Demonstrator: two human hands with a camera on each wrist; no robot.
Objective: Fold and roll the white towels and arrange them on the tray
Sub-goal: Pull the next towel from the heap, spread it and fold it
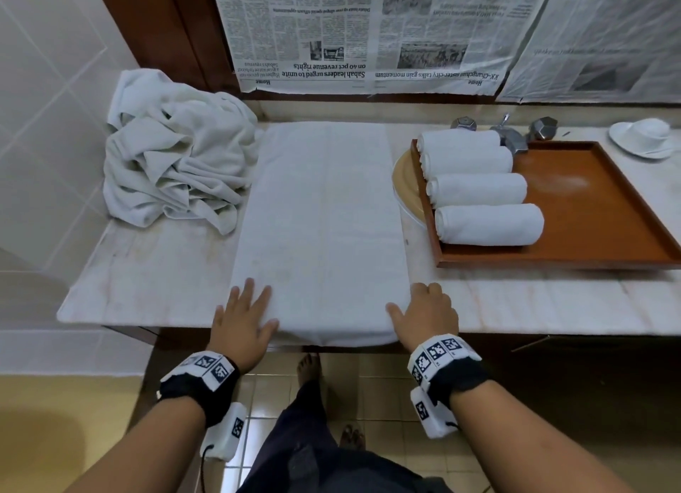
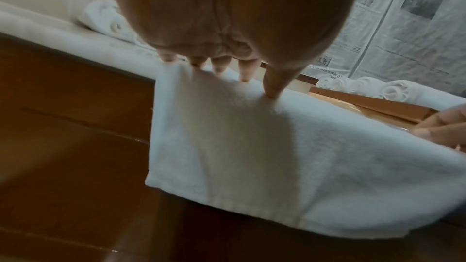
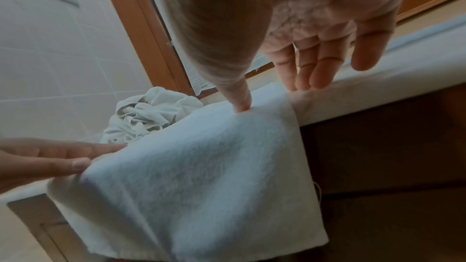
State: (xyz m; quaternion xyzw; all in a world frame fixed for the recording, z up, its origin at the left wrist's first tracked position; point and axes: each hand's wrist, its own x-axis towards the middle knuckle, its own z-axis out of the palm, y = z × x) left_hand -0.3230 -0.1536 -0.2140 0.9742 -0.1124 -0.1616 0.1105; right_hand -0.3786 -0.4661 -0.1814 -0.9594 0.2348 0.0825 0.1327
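A white towel folded into a long strip lies flat on the counter, its near end hanging over the front edge. My left hand rests on its near left corner, fingers straight and spread. My right hand rests on the near right corner, thumb pressing the towel, fingers on the counter beside it. Several rolled towels lie in a row on the left side of the brown tray. A heap of loose white towels sits at the back left.
The pale stone counter runs left to right, dark wood cabinet below. A tan plate lies under the tray's left edge. Metal taps and a white cup on a saucer stand behind. Newspaper covers the back wall.
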